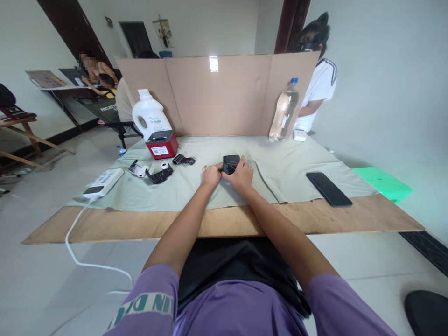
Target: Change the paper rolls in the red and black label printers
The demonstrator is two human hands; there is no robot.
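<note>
Hands meet at the middle of the cloth-covered table [217, 198], both on a small black boxy device [231, 164] that looks like a compact label printer. The right hand [241, 175] is curled over the device's near right side, fingers wrapped on it, with the device at its 11 o'clock. The left hand [211, 175] is closed loosely, its fingertips pressing the device's left face; the device lies at its 2 o'clock. Both hands touch it, the right with the fuller hold. The device sits flat on the cloth, roughly square from this angle, so no long axis can be told, nor which way its front faces.

At 10 o'clock from the hands lie a dark strip [184, 160], a black curved part [159, 176] with a white roll [164, 165] on it, and another white roll [140, 170]. Farther at 10 o'clock stand a red printer [162, 144] and a white jug [151, 115]. A white power strip [103, 182] lies at 9 o'clock, a black phone [328, 188] at 3 o'clock, and a clear water bottle [285, 112] at 1 o'clock before the cardboard screen [217, 93].
</note>
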